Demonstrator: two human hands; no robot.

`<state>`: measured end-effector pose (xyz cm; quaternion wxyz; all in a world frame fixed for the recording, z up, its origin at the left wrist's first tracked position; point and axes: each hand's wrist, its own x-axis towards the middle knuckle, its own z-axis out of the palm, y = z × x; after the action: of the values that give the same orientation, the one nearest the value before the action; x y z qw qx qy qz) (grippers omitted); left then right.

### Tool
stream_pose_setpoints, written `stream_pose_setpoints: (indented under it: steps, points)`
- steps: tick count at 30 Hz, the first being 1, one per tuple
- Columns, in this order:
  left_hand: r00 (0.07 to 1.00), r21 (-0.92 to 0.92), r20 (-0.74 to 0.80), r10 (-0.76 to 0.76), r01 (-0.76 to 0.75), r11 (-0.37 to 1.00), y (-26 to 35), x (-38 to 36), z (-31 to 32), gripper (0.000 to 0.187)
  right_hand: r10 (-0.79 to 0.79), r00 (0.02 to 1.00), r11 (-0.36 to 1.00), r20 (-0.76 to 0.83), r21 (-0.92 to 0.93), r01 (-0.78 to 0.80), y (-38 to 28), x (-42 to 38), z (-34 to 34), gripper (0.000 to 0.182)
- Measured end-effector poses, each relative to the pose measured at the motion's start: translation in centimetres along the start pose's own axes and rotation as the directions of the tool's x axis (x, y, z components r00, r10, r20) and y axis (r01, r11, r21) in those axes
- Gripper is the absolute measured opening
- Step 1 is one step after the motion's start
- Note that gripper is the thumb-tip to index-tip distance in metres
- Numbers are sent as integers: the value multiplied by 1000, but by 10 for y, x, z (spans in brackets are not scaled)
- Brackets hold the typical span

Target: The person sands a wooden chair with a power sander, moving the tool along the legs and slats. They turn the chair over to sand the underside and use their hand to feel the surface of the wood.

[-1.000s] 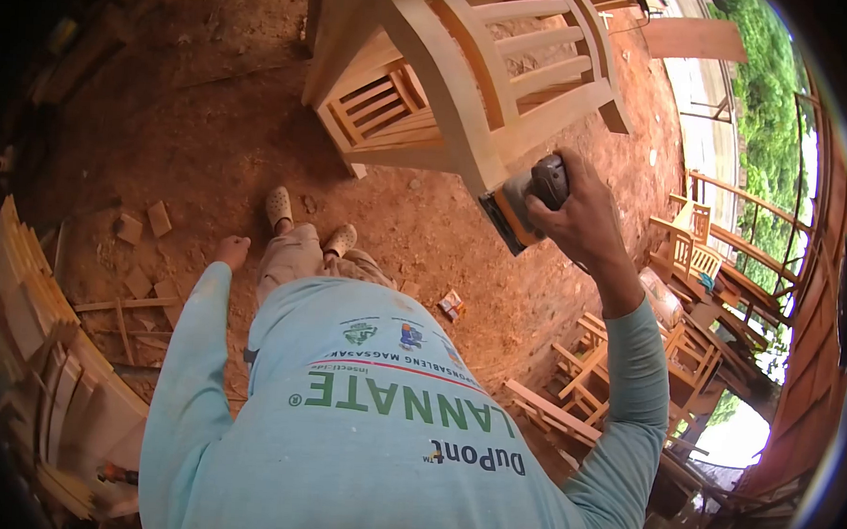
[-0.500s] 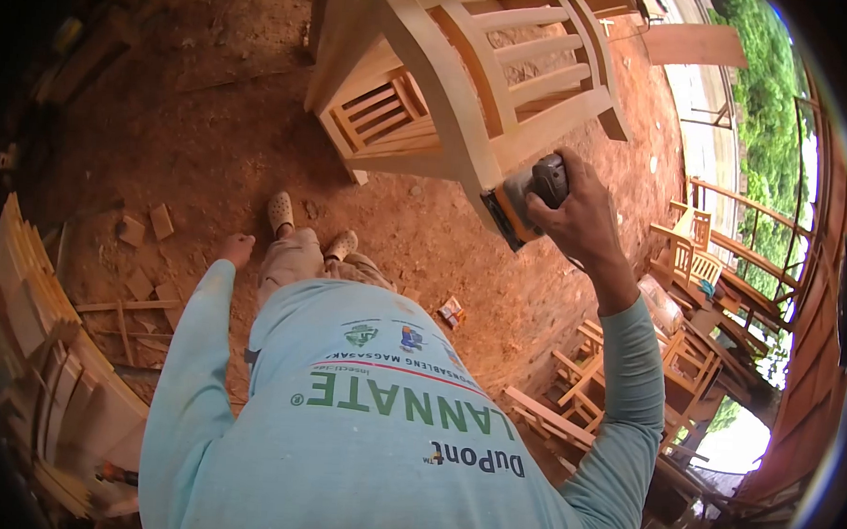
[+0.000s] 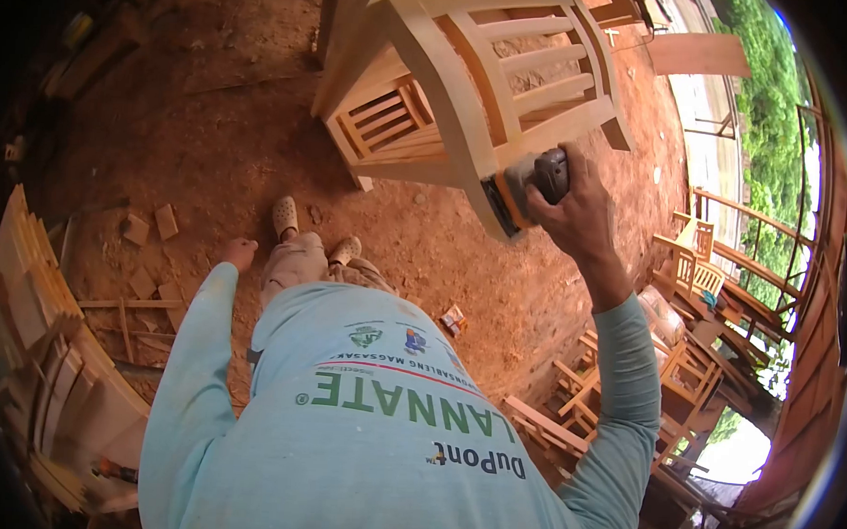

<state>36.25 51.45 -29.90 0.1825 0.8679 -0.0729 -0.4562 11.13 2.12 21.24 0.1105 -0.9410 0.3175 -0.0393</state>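
Note:
My right hand (image 3: 580,207) is wrapped around the dark rounded top of an orange-and-black electric sander (image 3: 516,191). The sander's pad lies against the curved end of a pale wooden chair's (image 3: 439,62) frame piece, beside its slatted part. How firmly it presses cannot be told. My left hand (image 3: 239,254) hangs low at my side, away from the chair, above the dirt floor. Its fingers are curled in, and nothing shows in them.
Stacked boards (image 3: 64,372) stand at the left, near small wood offcuts (image 3: 165,221) on the reddish dirt floor (image 3: 230,143). At the right are more wooden chairs (image 3: 696,262) and frame pieces (image 3: 584,380). A small packet (image 3: 453,320) lies near my feet.
The sander in my right hand has shifted slightly up and tilted along the chair's curved end, baring its tip below. The view has moved a little; my left hand stays hanging.

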Motion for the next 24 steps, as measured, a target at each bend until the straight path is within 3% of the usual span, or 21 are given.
stream_pose_setpoints:
  steps: [4, 10, 12, 16, 19, 22, 24]
  points:
    - [996, 73, 82, 45, -51, 996, -7, 6, 3, 37, -19, 992, 1000, -125, 7, 20, -2, 6, 10, 72]
    - [993, -43, 72, 92, -89, 995, -3, 15, 4, 40, -57, 998, 997, 10, -45, 57, 10, 0, -6, 69]
    - [998, -79, 49, 44, -40, 996, -4, 18, 7, 41, -26, 999, 1000, -41, 5, 26, -1, 6, -1, 70]
    - [988, 59, 155, -6, -4, 998, 44, -31, -27, 48, -31, 980, 999, -198, 38, 39, -3, 15, 19, 71]
    - [990, 36, 137, -10, 5, 999, 32, -20, -19, 45, -50, 991, 998, -125, 28, 54, 7, 12, 10, 70]
    - [996, 18, 87, 8, -9, 1000, 21, -10, -10, 41, -63, 997, 997, 51, -38, 65, 9, 0, -9, 70]
    - [998, 22, 55, 3, -5, 1000, 23, -15, -15, 43, -63, 997, 997, 45, -39, 65, 5, 3, -7, 71]
